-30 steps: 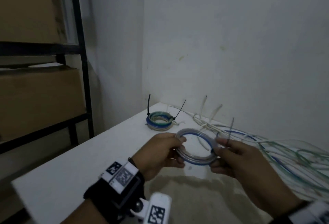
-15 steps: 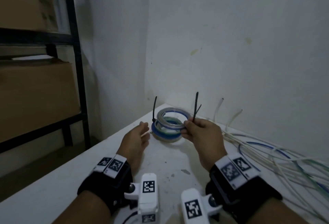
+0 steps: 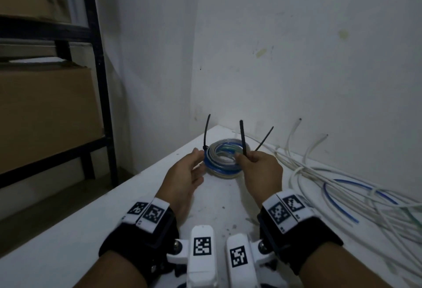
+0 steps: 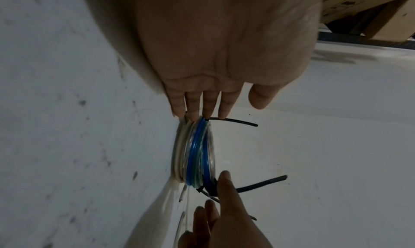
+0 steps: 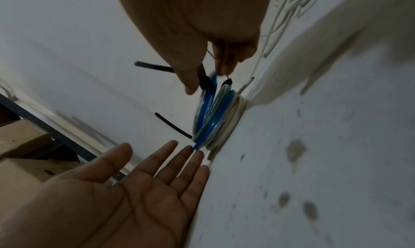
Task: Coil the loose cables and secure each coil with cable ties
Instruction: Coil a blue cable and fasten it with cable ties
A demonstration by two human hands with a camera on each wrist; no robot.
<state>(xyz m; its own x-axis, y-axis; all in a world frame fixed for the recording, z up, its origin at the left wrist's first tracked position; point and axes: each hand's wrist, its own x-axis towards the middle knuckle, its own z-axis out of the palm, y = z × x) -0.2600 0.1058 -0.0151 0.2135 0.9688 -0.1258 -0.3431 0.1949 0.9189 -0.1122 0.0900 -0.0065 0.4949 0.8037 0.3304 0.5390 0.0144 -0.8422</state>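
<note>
Head view: right hand (image 3: 259,170) hides coil (image 3: 222,160) edge.

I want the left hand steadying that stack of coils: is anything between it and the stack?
Nothing visible: the left hand lies open, fingertips at the rim of the stack of coils.

stack of coiled cables (image 3: 222,162) flat on the tabletop (image 3: 114,214) near the corner, blue, clear and white loops, black cable ties (image 3: 243,138) poking up from the rim, your loose cables (image 3: 342,187) still sprawled to the right along the wall
</note>
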